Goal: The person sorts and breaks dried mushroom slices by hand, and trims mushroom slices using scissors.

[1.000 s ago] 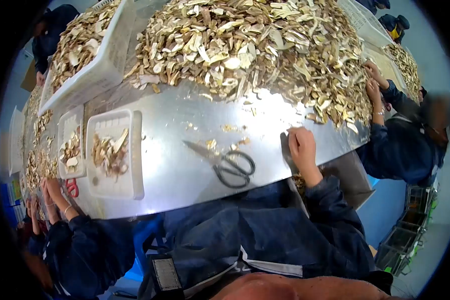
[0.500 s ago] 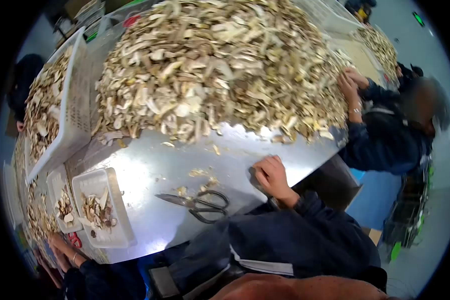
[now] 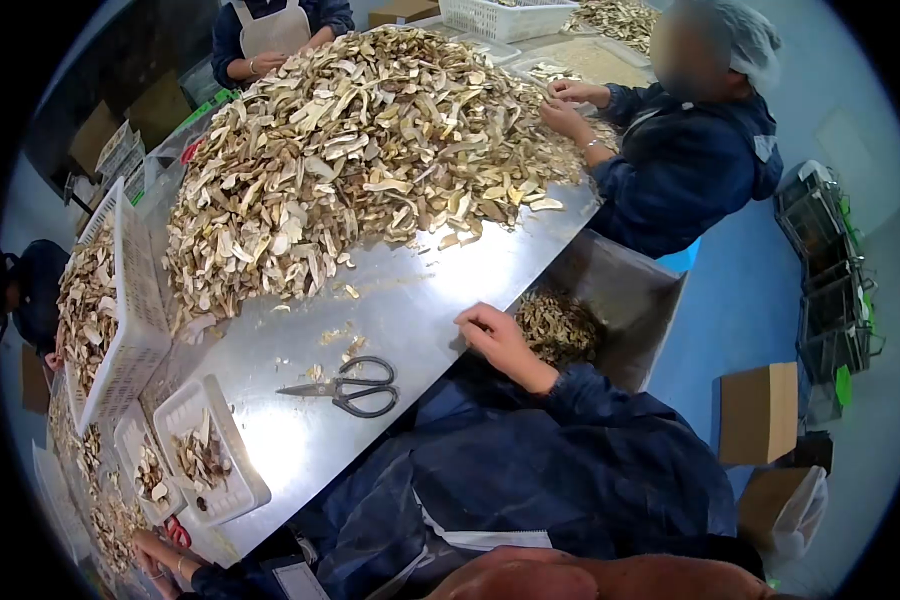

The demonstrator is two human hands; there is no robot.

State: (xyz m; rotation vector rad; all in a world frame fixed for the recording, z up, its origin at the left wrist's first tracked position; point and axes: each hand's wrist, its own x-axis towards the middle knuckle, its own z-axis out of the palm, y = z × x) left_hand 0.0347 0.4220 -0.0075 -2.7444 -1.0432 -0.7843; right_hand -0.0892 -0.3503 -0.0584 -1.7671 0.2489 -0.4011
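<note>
My right hand (image 3: 505,345) rests at the near edge of the metal table (image 3: 410,310), its fingers curled in and nothing seen in them. To its left lies a pair of scissors (image 3: 340,389) with black loop handles, blades pointing left, apart from the hand. Small pale crumbs (image 3: 345,345) are scattered just beyond the scissors. A large heap of dried mushroom slices (image 3: 360,160) covers the far part of the table. Farther left, a white tray (image 3: 251,487) holds some slices and dark bits. My left hand is out of view.
A second small tray (image 3: 127,432) and a tilted white crate (image 3: 142,300) of slices stand at left. Co-workers' hands (image 3: 570,110) are at the heap's right; others (image 3: 155,555) at lower left, near red-handled scissors (image 3: 178,531). A bin (image 3: 635,310) stands below the table edge.
The view has shifted, bringing a co-worker behind the heap and the bin's dark contents into sight. My right hand stays at the table edge; the scissors remain lying on the table.
</note>
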